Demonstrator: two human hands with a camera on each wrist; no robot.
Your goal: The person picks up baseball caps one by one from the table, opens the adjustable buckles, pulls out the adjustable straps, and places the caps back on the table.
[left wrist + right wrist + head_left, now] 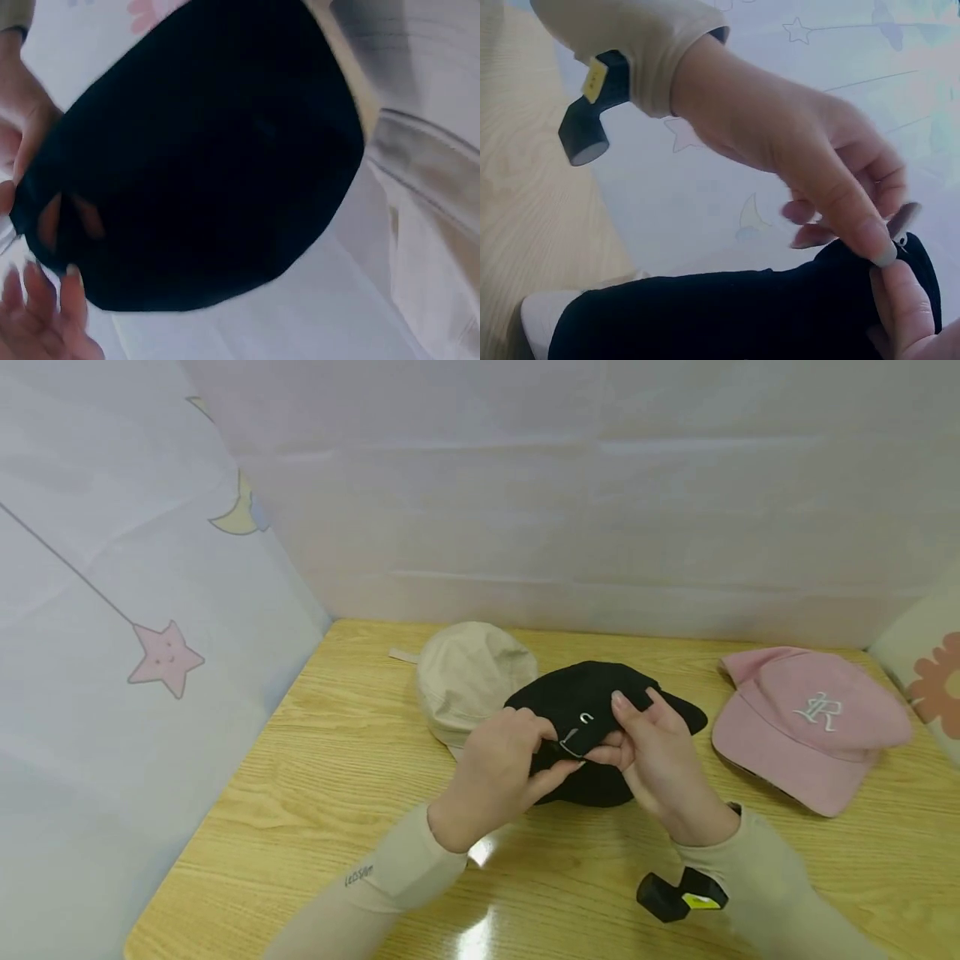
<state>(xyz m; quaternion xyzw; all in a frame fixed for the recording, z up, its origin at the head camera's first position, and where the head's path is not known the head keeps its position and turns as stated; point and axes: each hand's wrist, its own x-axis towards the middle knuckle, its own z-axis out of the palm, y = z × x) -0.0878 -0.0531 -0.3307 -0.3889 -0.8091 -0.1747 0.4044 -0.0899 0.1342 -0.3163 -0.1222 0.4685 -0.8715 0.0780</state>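
Both hands hold a black cap (592, 689) above the table, its brim pointing right in the head view. At the cap's near edge, the left hand (495, 777) pinches the strap beside a small metal buckle (572, 746). The right hand (663, 768) grips the fabric on the other side of that buckle, thumb on top. A small white mark shows on the cloth. The dark crown (225, 150) fills much of the left wrist view. In the right wrist view, the fingertips of both hands meet at the cap's end, near the metal piece (901, 238).
Behind and left of the black cap lies a beige cap (465, 681), partly covered by it. A pink cap (817, 718) with a white letter sits at the right. All are on or over a wooden table (300, 802), with printed cloth walls (525, 527) behind.
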